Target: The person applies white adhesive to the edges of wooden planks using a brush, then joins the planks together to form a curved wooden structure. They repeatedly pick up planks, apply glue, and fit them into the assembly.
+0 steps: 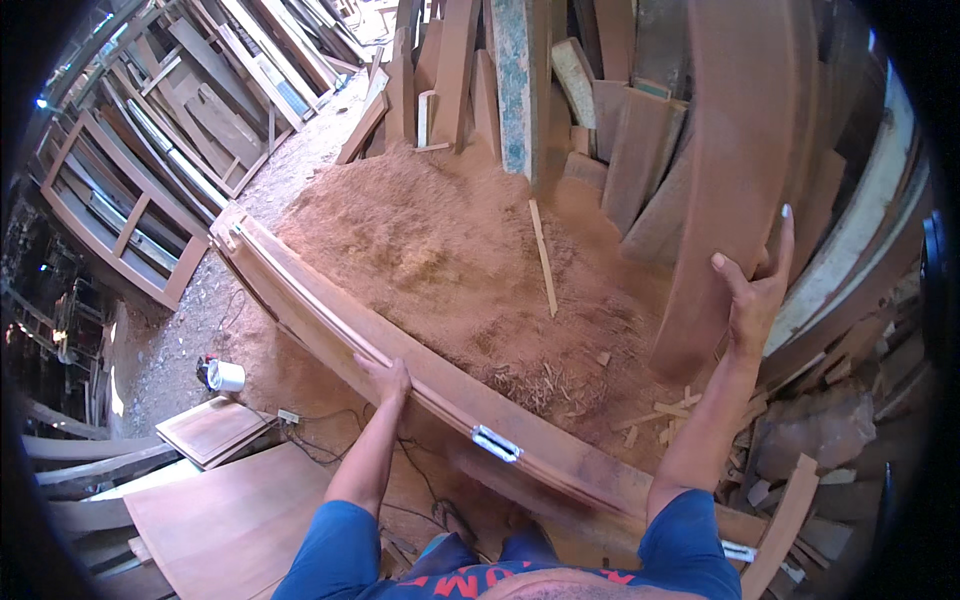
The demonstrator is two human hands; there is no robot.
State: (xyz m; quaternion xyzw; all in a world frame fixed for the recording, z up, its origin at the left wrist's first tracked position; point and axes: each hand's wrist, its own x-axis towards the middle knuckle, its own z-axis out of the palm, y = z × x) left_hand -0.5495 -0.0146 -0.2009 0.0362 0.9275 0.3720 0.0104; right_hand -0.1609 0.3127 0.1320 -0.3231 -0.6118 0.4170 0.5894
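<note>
A long brown wooden piece with a grooved edge (560, 428) runs diagonally in front of me, from far left to near right. A shiny metal plate (496, 444) is set into its edge. My left hand (386, 379) rests over that edge with fingers closed around it, left of the plate. At the right, a wide reddish-brown plank (735, 130) leans upright. My right hand (757, 295) is raised against its lower right part, thumb and forefinger spread wide apart. Its other fingers look bent and are partly hidden, and I cannot tell how firmly they touch.
A sawdust heap (400, 215) with a thin wooden strip (543, 258) on it lies beyond the long piece. Boards (640, 150) lean behind. At left are a window-like frame (130, 225), a white bucket (226, 376), flat panels (240, 515) and a dark cable (415, 470) near my feet.
</note>
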